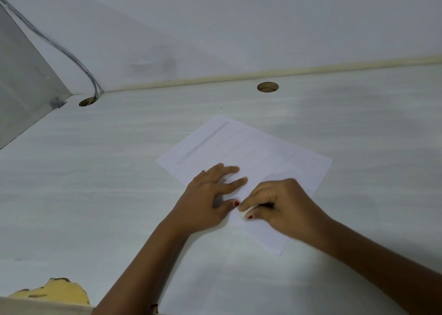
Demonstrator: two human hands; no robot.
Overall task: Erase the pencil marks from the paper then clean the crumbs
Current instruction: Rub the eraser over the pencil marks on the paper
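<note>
White desk (95, 195) ran up to a pale wall at the far side, with two round holes in it, one far left (87, 101) with a grey cable (59, 49) dropping into it and one further right (267, 87). At the near left the desk edge was chipped down to yellow (55, 289).

We had the paper (275, 152) lying flat on the desk at a slant, right of the middle. Our left hand (208, 202) rested on its near left part with the fingers spread and straight, pressing the sheet down. Our right hand (284, 207) sat just beside it, fingers curled, pinching a small white eraser (245, 212) between thumb and fingertips, with the eraser down on the sheet close to the left thumb.

We judged the erasing only partly done at best. A broad grey pencil band (203, 142) showed along the far left edge of the sheet, and several faint thin lines crossed the middle, none of them yet rubbed out. The part around the eraser looked clean, though we could not tell whether anything had been drawn there. We could make out no crumbs on the paper or desk, as they would be too small to see from here, and the sweeping-up was not yet begun.

The sheet looked thin, white and uncreased, lying flat.
</note>
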